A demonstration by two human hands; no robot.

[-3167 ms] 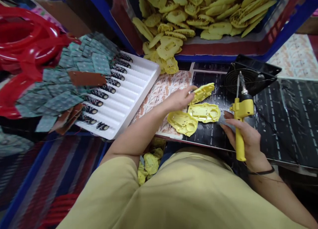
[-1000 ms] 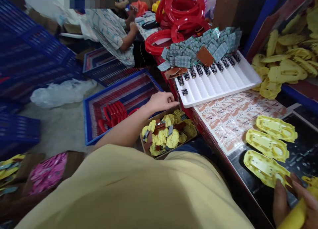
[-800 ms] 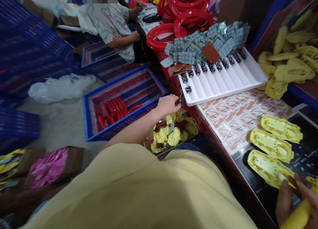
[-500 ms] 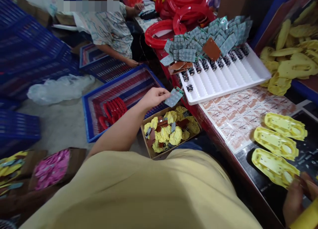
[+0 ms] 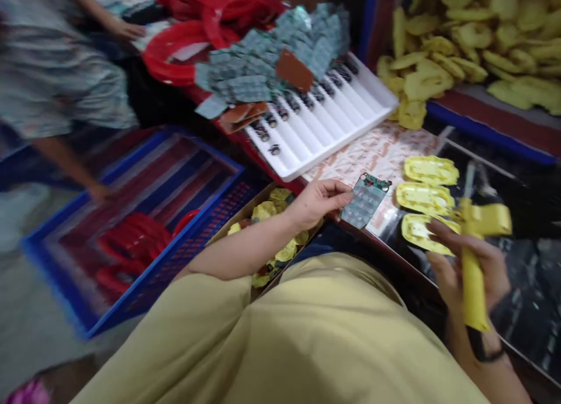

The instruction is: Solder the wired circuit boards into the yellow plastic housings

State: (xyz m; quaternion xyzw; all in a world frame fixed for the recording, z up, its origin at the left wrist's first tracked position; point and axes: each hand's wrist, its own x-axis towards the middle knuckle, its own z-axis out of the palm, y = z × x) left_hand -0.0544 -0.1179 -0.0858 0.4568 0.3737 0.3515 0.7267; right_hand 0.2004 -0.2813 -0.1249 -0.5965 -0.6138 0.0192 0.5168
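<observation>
My left hand (image 5: 316, 202) pinches a small grey-green circuit board (image 5: 364, 199) by its near edge, holding it over the table's front edge. My right hand (image 5: 471, 263) is closed around the yellow handle of a soldering iron (image 5: 475, 252), its tip pointing away from me. Three yellow plastic shells (image 5: 424, 198) lie in a row on the black mat just beyond both hands. A cardboard box of yellow parts (image 5: 274, 228) sits below my left forearm.
A white slotted tray (image 5: 333, 126) holds dark components and a heap of circuit boards (image 5: 267, 65). Red rings (image 5: 197, 24) lie behind it. A blue bin of yellow shells (image 5: 473, 35) stands at the back right. A blue crate (image 5: 127, 217) and another person's arm (image 5: 65, 158) are on the left.
My left hand has carried the circuit board from beside the white tray rightward to the table near the yellow shells. My view has swung right and the soldering iron has come into sight.
</observation>
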